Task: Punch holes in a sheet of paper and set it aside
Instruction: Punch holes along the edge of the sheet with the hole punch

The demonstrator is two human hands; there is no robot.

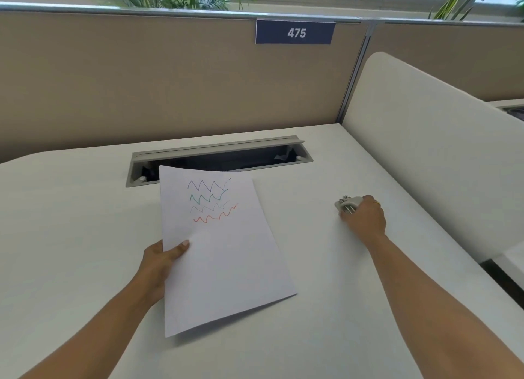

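Observation:
A white sheet of paper point(224, 254) with blue, green, grey and red zigzag lines near its top is lifted above the white desk point(85, 222). My left hand point(158, 262) pinches its left edge, thumb on top. To the right, my right hand point(365, 217) is closed over a small grey metal hole punch point(346, 203) that rests on the desk. Only the punch's left end shows beyond my fingers.
An open grey cable tray point(218, 159) is set into the desk behind the paper. A beige partition point(170, 81) with a blue "475" sign point(295, 32) closes the back. A white curved divider point(425, 140) stands along the right side.

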